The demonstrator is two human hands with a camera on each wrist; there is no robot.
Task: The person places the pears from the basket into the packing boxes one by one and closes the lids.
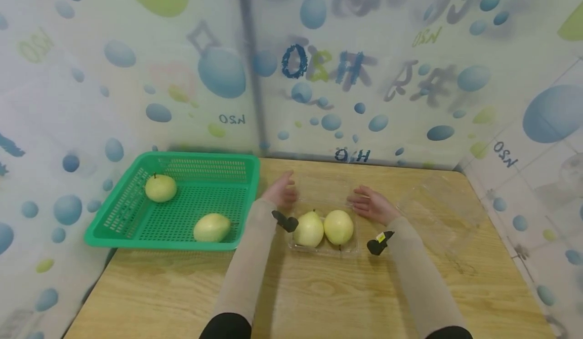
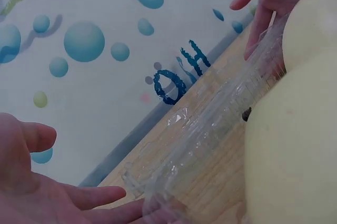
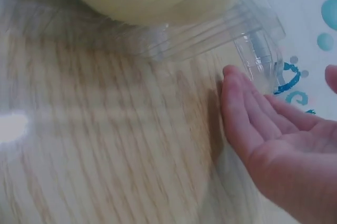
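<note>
Across the left of the head frame, a green basket (image 1: 170,245), with one pear (image 1: 161,188) toward its upper left and another pear (image 1: 212,227) toward its lower right. At centre, a clear plastic tray (image 1: 319,251) holding two pale yellow-green pears (image 1: 338,227) side by side, with a clear lid (image 1: 323,189) folded back above. At right, another clear plastic piece (image 1: 439,212), outline faint against the wood. Left hand (image 1: 281,192) just left of the lid, right hand (image 1: 373,205) just right of it; both open, fingers extended, gripping nothing. Contact with the plastic impossible to tell.

In the left wrist view, a dark stem (image 2: 246,114) on the nearer pear, and left fingertips partly behind clear plastic at lower centre; much of the right side blocked by pears. Only in the right wrist view, the tray's ribbed side from low down, with a pear behind it and right fingertips near a corner at right of centre.

Below, a light wood-grain table (image 1: 319,298), with a bright glare spot at left of the right wrist view. Behind, a white wall covering (image 1: 173,45) printed with blue and green bubbles and reversed lettering.
</note>
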